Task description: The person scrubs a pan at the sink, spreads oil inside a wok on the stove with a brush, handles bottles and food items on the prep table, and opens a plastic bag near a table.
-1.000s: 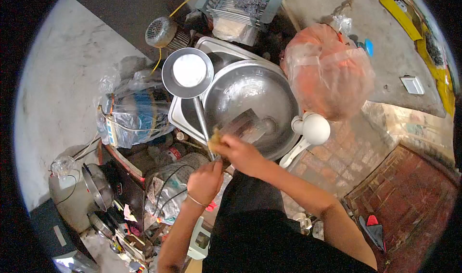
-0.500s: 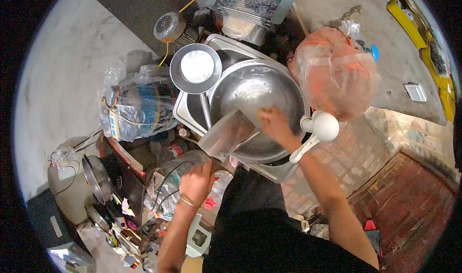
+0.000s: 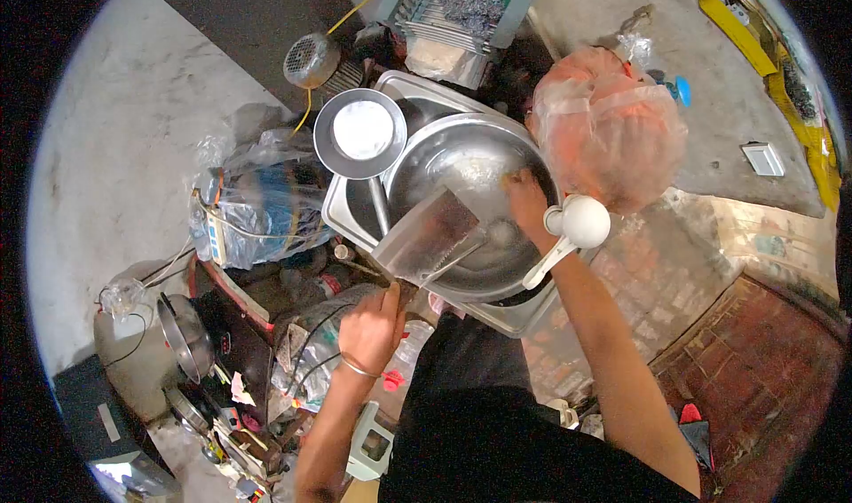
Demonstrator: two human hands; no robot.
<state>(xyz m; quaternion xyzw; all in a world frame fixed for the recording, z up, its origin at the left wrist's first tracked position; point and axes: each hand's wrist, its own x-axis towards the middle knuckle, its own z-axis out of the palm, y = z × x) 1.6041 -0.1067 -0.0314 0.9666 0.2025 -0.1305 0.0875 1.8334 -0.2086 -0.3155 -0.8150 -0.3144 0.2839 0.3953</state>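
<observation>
My left hand is closed around the handle of a cleaver, whose broad, wet-looking blade tilts over the near left rim of a large steel basin. My right hand reaches into the basin, fingers closed on a small yellowish scrubbing pad that is mostly hidden. A little water shows at the bottom of the basin. Next to my right wrist is a white plastic fixture with a round head and a handle.
The basin sits in a steel sink. A long-handled pan rests at its left edge. Behind stands a dish rack; an orange bundle in plastic is at right. A plastic-wrapped blue object and an electric motor are at left.
My right hand has moved away from the cleaver blade, farther right and up inside the basin. The cleaver has shifted slightly right and its blade has turned.
</observation>
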